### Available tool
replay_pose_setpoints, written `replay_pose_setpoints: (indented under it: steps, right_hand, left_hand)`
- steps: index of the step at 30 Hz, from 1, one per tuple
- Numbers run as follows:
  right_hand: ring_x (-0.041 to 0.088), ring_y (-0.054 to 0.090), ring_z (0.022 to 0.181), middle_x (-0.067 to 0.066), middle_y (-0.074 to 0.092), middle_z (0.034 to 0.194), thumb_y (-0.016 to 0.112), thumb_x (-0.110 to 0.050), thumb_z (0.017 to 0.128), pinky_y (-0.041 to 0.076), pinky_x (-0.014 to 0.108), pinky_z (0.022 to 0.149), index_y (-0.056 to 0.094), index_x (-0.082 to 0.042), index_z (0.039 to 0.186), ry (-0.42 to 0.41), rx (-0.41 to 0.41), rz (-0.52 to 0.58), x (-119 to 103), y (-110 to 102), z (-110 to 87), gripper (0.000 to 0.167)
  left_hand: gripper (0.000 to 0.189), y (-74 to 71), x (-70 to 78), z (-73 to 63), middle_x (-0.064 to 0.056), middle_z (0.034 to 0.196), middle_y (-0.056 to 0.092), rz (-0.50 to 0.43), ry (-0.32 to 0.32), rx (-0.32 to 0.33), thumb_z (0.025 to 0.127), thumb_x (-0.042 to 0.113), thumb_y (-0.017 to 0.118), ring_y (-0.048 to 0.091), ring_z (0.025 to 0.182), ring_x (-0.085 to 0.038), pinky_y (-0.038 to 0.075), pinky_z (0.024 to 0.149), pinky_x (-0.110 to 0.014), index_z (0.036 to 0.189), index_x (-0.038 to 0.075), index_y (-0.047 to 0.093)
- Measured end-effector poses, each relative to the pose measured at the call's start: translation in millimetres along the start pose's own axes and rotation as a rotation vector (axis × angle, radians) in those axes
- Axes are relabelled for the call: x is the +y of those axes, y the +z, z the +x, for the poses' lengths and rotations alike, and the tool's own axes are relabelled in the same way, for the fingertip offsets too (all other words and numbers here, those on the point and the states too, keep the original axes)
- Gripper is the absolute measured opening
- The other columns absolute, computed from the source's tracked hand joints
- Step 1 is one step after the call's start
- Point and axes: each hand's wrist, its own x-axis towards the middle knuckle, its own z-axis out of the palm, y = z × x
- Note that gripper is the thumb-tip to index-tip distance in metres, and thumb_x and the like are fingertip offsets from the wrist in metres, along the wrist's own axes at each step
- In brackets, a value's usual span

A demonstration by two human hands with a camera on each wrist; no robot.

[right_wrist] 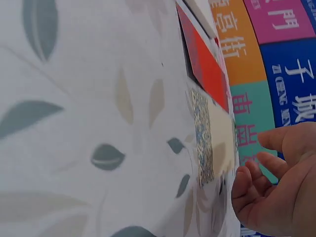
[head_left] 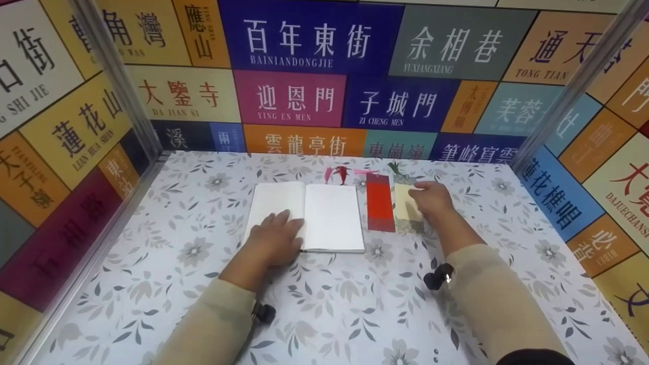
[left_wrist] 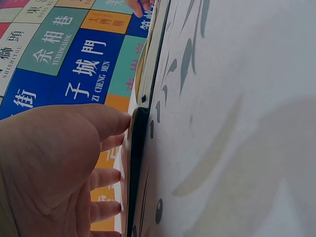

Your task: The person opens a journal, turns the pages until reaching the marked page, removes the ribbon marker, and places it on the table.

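An open book [head_left: 332, 218] with blank white pages lies on the table. My left hand [head_left: 276, 238] rests on its left page near the lower edge, fingers spread; in the left wrist view the thumb lies by the book's dark cover edge [left_wrist: 139, 133]. To the book's right lies a red bookmark [head_left: 380, 203] with a pink tassel [head_left: 366, 172]. Beside that is a cream bookmark [head_left: 405, 200] with a speckled lower end and a dark green tassel [head_left: 398, 170]. My right hand [head_left: 433, 200] hovers at its right side, fingers loosely bent, apart from it in the right wrist view.
A red fish-shaped ornament [head_left: 341, 175] with a pink tassel lies behind the book's top edge. The floral tablecloth [head_left: 355, 309] covers the table. Upright panels with coloured street-name signs [head_left: 309, 38] enclose the back and both sides.
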Motion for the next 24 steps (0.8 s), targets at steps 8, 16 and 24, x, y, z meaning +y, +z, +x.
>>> replay_pose_setpoints:
  steps: [8, 16, 24]
  right_hand:
    - [0.03, 0.06, 0.125, 0.017, 0.057, 0.154, 0.061, -0.034, 0.106, 0.056, 0.043, 0.107, 0.057, -0.011, 0.154, -0.03, -0.079, 0.029, -17.8, 22.4, -27.0, 0.053]
    - [0.028, 0.055, 0.139, 0.008, 0.056, 0.156, 0.062, -0.037, 0.107, 0.046, 0.047, 0.126, 0.057, -0.022, 0.155, 0.036, -0.117, 0.016, -32.6, 44.7, -48.6, 0.051]
    - [0.028, 0.049, 0.145, 0.004, 0.055, 0.157, 0.067, -0.045, 0.104, 0.046, 0.049, 0.126, 0.057, -0.027, 0.154, -0.007, -0.223, -0.075, -46.2, 60.2, -70.4, 0.053]
  left_hand:
    - [0.061, -0.6, -0.3, -0.9, -0.006, 0.181, 0.02, -0.015, -0.006, -0.006, 0.109, 0.046, 0.048, 0.016, 0.168, -0.041, 0.02, 0.133, -0.07, 0.167, 0.032, 0.038]
    - [0.06, -0.8, -1.2, -1.3, -0.008, 0.181, 0.023, -0.003, 0.019, 0.003, 0.109, 0.045, 0.048, 0.019, 0.167, -0.043, 0.024, 0.131, -0.071, 0.166, 0.031, 0.04]
    - [0.06, 0.5, -0.3, 0.4, -0.008, 0.18, 0.023, 0.003, 0.014, 0.007, 0.109, 0.045, 0.048, 0.02, 0.167, -0.043, 0.024, 0.13, -0.072, 0.166, 0.03, 0.04]
